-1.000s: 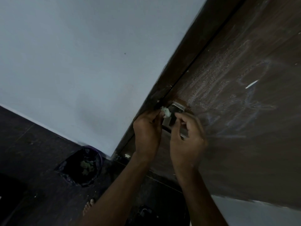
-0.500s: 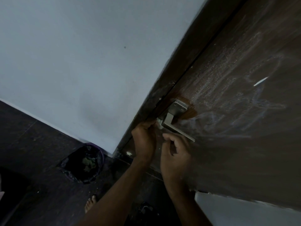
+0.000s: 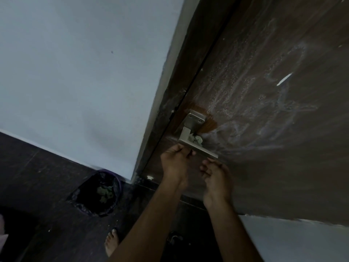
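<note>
Only one cam on my feed, a wide-angle worn on the head. It looks forward and down, tilted, sitting close to the door handle point(image 3: 196, 146). The left hand point(image 3: 174, 165) and right hand point(image 3: 217, 176) sit mid-frame, the wall point(image 3: 75, 72) fills the upper left, and the floor point(image 3: 37, 176) and bin point(image 3: 98, 195) are low left.

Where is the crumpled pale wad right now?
Head view, centre-right: the wad sits on the door handle's lever, against the brown door just below the mounting plate, above the left hand and right hand.

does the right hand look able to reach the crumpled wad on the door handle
Probably yes: the right hand is empty just below the door handle, and the crumpled wad lies uncovered.
</note>
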`<state>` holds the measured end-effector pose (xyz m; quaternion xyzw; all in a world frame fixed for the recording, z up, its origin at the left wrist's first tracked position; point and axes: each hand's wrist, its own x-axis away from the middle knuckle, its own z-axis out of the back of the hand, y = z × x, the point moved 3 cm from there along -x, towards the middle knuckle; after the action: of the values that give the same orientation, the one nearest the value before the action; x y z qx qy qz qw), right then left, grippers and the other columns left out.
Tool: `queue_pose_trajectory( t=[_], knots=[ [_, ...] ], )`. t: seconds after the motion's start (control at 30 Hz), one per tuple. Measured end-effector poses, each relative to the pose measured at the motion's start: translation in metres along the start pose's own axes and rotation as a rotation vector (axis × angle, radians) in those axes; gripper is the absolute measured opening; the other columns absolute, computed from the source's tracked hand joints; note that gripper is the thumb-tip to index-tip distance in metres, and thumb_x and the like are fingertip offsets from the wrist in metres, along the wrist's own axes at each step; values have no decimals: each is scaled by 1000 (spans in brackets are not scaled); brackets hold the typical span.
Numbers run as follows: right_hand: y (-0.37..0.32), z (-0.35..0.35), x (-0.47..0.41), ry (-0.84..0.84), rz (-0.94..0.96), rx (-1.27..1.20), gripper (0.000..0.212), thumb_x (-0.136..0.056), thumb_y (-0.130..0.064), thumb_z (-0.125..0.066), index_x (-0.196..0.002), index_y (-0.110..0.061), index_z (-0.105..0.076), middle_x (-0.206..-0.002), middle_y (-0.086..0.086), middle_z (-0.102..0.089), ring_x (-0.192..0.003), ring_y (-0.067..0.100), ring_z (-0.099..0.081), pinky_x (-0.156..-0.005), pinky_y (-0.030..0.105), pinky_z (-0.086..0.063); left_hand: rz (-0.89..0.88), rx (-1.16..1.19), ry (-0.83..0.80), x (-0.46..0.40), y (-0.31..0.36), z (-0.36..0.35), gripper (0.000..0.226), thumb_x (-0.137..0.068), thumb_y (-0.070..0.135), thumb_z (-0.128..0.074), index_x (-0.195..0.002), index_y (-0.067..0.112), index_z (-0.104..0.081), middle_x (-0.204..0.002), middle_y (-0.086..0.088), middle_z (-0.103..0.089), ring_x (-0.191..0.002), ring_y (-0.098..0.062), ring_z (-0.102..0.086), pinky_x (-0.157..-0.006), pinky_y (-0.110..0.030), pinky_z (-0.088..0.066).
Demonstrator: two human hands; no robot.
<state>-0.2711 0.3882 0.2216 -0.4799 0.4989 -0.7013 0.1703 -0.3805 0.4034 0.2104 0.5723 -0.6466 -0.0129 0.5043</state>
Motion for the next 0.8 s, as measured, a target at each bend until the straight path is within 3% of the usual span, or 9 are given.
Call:
queue_pose_trajectory(
  t=[0.07,0.17,0.23,0.33,0.4,0.5,0.63,0.7,0.8],
  knots=[
    [-22,12,2,6,55,67,21,-91,0,-59,-94,-19,-67,-95,10,-73,-77,19,-66,-62,31,-51,39,102,-9,2,1,-2,31,-96,-6,-54,-71,7,-68,-62,-5,-65,-60,-16,-59,-71,-36,-50],
    [-67,23,16,14,336,204,23,-89,-8,-65,-89,-30,-73,-89,2,-77,-70,10,-69,-52,21,-49,14,167,3,3,7,5,32,-96,-9,-53,-71,4,-68,-64,-6,-66,-61,-15,-59,-69,-30,-56],
    [-89,20,32,-32,483,207,21,-83,-16,-66,-88,-35,-75,-83,-3,-78,-67,5,-69,-50,16,-49,-14,163,22,5,13,9,21,-96,-5,-56,-84,1,-72,-74,-10,-70,-68,-18,-62,-75,-32,-56],
    [-98,5,49,-77,630,271,21,-84,-14,-66,-95,-30,-75,-86,-6,-77,-75,8,-71,-59,19,-53,-113,98,157,6,28,18,12,-92,6,-68,-100,2,-76,-92,-15,-77,-86,-28,-72,-85,-40,-59],
    [-95,-5,55,-99,686,334,23,-90,-7,-65,-99,-26,-73,-89,-11,-76,-78,5,-71,-62,18,-54,-299,15,217,11,42,19,10,-89,14,-75,-98,12,-80,-90,-5,-80,-89,-17,-76,-82,-36,-61],
    [-87,-17,58,-155,700,368,24,-93,-7,-63,-101,-27,-72,-92,-15,-75,-82,-2,-70,-69,13,-56,-664,-245,178,20,69,4,17,-89,19,-77,-105,17,-80,-92,8,-80,-91,-6,-76,-80,-21,-59],
    [-84,-30,61,-175,796,483,27,-94,-9,-64,-110,-31,-70,-100,-17,-71,-95,-8,-66,-75,6,-53,-1023,-542,175,28,95,-9,21,-89,7,-75,-108,15,-79,-96,21,-72,-90,12,-68,-84,-7,-50],
    [-87,-36,62,-183,900,528,29,-94,-10,-66,-117,-26,-69,-107,-12,-69,-99,-5,-65,-76,5,-52,-1141,-631,141,33,100,-10,23,-87,0,-75,-106,11,-79,-99,14,-73,-91,11,-67,-87,-5,-48],
    [-89,-47,64,-172,1150,620,37,-89,-1,-71,-125,-11,-68,-114,1,-68,-101,5,-66,-81,5,-51,-1263,-738,62,42,102,-21,27,-83,-7,-73,-103,9,-80,-100,-2,-77,-91,-4,-69,-89,-6,-48]
  ],
)
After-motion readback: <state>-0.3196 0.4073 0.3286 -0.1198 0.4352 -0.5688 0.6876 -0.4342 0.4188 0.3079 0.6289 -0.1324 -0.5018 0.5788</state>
